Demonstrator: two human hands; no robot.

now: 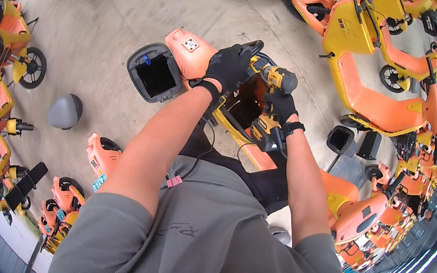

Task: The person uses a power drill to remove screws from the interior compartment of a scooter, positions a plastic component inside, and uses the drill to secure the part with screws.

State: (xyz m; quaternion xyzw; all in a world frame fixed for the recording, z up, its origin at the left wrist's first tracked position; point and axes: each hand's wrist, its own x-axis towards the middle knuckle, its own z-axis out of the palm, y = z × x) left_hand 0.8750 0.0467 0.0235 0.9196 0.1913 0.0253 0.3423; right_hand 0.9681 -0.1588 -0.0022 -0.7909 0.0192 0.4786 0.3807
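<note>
In front of me is an orange-and-yellow scooter (189,47) with its middle opened up, showing a dark cavity (247,102). My right hand (281,105), in a black glove, is wrapped round the handle of a yellow-and-black cordless drill (279,79). The drill is held over the right side of the opening, its battery end toward me. My left hand (227,67), also black-gloved, rests with curled fingers at the opening's far left edge, close to the drill's front. Whatever it grips is hidden by the glove. An open black box with a grey rim (133,70) sits left of that hand.
A grey scooter seat (64,111) lies on the concrete floor (130,10) at left. Parked scooters line the left side (7,59) and the right (379,98). Another open black box (340,139) is at right. A thin dark cable (210,146) hangs by my waist.
</note>
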